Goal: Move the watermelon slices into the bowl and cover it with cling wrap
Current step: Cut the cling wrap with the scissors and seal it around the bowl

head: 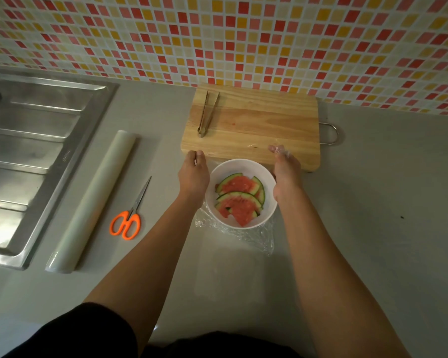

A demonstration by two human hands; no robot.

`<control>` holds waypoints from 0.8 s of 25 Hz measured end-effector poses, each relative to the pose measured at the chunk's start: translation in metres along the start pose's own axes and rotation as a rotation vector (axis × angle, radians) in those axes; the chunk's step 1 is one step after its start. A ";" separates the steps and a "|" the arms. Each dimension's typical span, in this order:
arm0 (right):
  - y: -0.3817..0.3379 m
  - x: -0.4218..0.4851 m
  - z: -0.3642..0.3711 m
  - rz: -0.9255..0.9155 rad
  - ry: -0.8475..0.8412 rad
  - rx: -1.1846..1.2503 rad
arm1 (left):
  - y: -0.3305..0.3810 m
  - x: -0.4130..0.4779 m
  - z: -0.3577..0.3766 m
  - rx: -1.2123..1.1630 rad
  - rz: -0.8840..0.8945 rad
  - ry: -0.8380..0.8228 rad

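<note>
A white bowl (pixel 268 202) stands on the grey counter with several watermelon slices (pixel 239 200) inside it. A sheet of cling wrap (pixel 254 237) is stretched over the bowl, and its near end lies crumpled on the counter. My left hand (pixel 193 174) pinches the far left edge of the sheet beside the bowl. My right hand (pixel 285 169) pinches the far right edge, with film bunched over its fingertips above the wooden cutting board (pixel 264 125).
Metal tongs (pixel 207 115) lie on the left part of the board. A cling wrap roll (pixel 93 200) and orange-handled scissors (pixel 130 215) lie left of the bowl. A steel sink drainer (pixel 31 156) fills the far left. A tiled wall runs behind.
</note>
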State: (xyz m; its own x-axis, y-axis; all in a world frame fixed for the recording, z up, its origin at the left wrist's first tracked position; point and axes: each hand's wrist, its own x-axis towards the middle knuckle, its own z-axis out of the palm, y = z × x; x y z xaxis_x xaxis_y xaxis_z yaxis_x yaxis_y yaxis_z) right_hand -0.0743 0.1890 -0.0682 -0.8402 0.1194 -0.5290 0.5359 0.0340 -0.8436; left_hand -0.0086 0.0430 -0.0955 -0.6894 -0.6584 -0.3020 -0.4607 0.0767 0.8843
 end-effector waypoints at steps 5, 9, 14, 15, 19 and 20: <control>0.002 0.003 0.000 0.017 -0.009 -0.026 | -0.002 0.003 0.001 -0.003 -0.036 -0.012; 0.000 0.002 0.001 0.022 -0.005 -0.038 | -0.001 0.003 0.003 -0.015 -0.060 -0.023; 0.002 0.006 0.002 0.072 0.013 -0.050 | -0.010 0.018 0.002 0.012 -0.253 -0.119; 0.003 0.007 0.002 0.084 0.031 -0.047 | -0.014 0.021 0.003 0.008 -0.306 -0.138; 0.006 0.005 0.003 0.092 0.103 0.006 | -0.013 0.020 0.002 0.142 -0.356 -0.178; 0.008 0.008 0.003 0.093 0.115 0.013 | -0.014 0.020 0.003 0.259 -0.311 -0.170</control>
State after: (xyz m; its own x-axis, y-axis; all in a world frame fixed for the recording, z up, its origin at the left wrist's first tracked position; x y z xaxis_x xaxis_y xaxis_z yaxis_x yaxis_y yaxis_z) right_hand -0.0769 0.1874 -0.0796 -0.7717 0.2345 -0.5912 0.6092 0.0052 -0.7930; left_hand -0.0171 0.0309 -0.1149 -0.5678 -0.5489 -0.6135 -0.7710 0.0937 0.6299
